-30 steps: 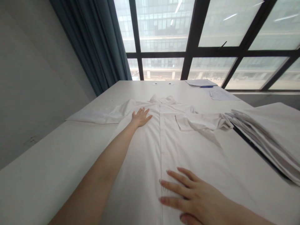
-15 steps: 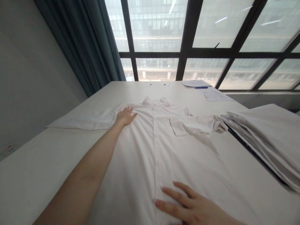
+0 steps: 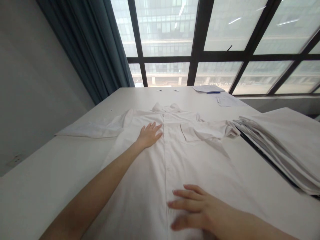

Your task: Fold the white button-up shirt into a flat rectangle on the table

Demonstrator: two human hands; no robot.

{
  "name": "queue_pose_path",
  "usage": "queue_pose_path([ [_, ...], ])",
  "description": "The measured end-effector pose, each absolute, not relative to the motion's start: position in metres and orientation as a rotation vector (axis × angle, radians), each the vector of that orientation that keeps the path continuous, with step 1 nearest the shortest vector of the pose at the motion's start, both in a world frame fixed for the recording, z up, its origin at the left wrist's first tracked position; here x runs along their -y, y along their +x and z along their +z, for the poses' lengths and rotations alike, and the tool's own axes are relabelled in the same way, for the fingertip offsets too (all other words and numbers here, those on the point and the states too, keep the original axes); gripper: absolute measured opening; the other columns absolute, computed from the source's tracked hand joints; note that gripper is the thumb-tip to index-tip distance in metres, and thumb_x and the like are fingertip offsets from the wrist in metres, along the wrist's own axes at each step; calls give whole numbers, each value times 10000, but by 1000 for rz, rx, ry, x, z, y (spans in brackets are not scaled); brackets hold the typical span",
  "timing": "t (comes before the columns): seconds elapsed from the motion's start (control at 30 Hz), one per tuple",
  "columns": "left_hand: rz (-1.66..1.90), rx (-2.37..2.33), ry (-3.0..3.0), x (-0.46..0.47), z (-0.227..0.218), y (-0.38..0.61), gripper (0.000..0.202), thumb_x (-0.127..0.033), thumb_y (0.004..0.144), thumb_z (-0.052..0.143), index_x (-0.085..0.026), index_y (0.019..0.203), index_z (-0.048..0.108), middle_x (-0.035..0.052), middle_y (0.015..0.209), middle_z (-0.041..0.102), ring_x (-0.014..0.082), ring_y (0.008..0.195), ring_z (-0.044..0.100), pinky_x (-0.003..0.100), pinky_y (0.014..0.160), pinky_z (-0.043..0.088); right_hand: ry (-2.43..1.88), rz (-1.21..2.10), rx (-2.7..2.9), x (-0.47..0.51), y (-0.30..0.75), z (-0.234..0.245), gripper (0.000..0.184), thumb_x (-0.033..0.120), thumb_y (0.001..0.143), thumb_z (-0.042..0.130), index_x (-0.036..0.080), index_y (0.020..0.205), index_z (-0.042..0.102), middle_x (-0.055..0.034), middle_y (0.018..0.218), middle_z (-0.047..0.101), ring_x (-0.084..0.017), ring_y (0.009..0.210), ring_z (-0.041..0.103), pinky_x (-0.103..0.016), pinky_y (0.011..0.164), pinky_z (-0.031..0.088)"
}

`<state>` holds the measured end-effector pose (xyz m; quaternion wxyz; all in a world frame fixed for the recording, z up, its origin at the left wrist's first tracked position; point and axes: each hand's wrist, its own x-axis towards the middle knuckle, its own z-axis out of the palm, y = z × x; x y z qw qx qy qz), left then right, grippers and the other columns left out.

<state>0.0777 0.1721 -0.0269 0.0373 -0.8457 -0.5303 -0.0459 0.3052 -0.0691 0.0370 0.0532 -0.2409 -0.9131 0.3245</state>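
Note:
A white button-up shirt (image 3: 140,166) lies spread face up on the table, its collar pointing away from me. Its left-side sleeve stretches out flat, while the right-side sleeve (image 3: 207,130) is folded inward over the chest. My left hand (image 3: 148,135) rests flat on the chest beside the button placket, fingers spread. Lower down, my right hand (image 3: 197,206) is over the front of the shirt near the placket, with its fingers apart; whether it touches the cloth I cannot tell. Neither hand grips the fabric.
The white table (image 3: 32,166) runs up to a large window. A stack of folded white cloth (image 3: 282,143) lies at the right. Papers (image 3: 231,100) and a blue pen (image 3: 213,92) are at the far right. A dark blue curtain (image 3: 100,50) hangs at the left.
My left hand has slid right, from near the left shoulder to beside the placket. My right hand has moved slightly forward. The shirt stays in place.

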Motion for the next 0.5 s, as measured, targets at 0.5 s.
queue_pose_path([
  [0.5, -736, 1712, -2798, -155, -31, 72, 446, -325, 913, 492, -194, 1338, 525, 142, 1475, 426, 301, 1392, 333, 523, 1138, 171, -1701, -349, 2337, -56, 375, -5, 230, 226, 906, 520, 195, 1055, 692, -112, 1071, 691, -292, 1033, 571, -429, 862, 424],
])
